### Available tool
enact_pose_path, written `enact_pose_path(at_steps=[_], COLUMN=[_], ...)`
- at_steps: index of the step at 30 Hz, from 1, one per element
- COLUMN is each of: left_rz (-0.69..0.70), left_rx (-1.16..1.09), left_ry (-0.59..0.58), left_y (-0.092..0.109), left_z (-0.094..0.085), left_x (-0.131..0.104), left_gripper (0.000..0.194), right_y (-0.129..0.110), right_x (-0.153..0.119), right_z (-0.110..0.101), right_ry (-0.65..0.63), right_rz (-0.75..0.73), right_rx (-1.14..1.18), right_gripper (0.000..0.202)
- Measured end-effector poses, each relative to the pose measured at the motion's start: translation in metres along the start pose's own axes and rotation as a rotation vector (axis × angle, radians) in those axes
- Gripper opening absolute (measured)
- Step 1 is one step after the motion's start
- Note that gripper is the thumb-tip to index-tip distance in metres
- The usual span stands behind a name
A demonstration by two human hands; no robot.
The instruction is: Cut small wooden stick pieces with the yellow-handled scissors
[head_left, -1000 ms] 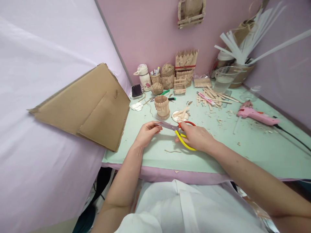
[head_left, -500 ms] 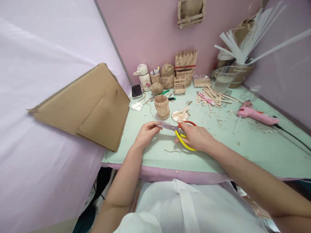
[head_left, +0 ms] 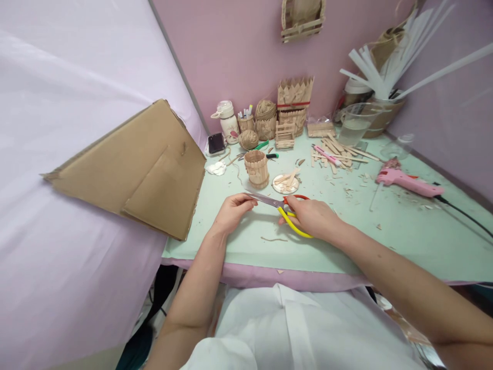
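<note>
My right hand [head_left: 311, 217] grips a pair of scissors [head_left: 272, 202] with one red and one yellow handle. Their blades point left and reach my left hand [head_left: 235, 209]. The left fingers are pinched together beside the blade tips; whatever lies between them is too small to make out. Just beyond the blades stands a round wooden-stick cup [head_left: 256, 168], upright on the table. To its right a white round lid [head_left: 285, 183] carries a few wooden pieces. A short bit of twine [head_left: 273, 239] lies in front of the hands.
A pink glue gun [head_left: 410, 183] with its cord lies at the right. Behind it are piled craft sticks [head_left: 339, 154] and a plastic cup [head_left: 355, 126] of liquid. A large cardboard sheet [head_left: 138, 169] leans at the left. A twine ball [head_left: 248, 139] sits at the back.
The scissor blades have shifted slightly left and their tips now stand just past the left fingertips. The handles look a little closer together. The left hand has barely moved.
</note>
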State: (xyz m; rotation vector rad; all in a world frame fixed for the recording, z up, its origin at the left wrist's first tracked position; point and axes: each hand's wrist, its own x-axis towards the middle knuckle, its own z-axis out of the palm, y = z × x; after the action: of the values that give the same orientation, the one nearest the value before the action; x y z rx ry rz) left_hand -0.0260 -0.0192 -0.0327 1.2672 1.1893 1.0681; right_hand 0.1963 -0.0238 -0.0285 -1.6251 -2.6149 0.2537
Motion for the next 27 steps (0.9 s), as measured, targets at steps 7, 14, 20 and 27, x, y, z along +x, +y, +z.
enact_pose_path(at_steps=[7,14,20,27], left_rz=[-0.020,-0.004,0.028,0.036], left_rx=[-0.095,-0.155,-0.179,-0.216], left_ry=[-0.009,-0.018,-0.051,-0.060], left_y=[0.001,0.005,0.006,0.005], left_z=[0.001,0.002,0.005,0.008], left_x=[0.000,-0.002,-0.003,-0.004], left_gripper=[0.024,0.022,0.019,0.020], right_y=[0.006,-0.001,-0.010,-0.013], right_x=[0.004,0.004,0.002,0.000], right_z=[0.001,0.002,0.002,0.001], right_ry=[0.059,0.051,0.028,0.017], right_rz=[0.064,0.077,0.083,0.086], right_rx=[0.135,0.157,0.068,0.040], right_gripper=[0.040,0.043,0.050,0.052])
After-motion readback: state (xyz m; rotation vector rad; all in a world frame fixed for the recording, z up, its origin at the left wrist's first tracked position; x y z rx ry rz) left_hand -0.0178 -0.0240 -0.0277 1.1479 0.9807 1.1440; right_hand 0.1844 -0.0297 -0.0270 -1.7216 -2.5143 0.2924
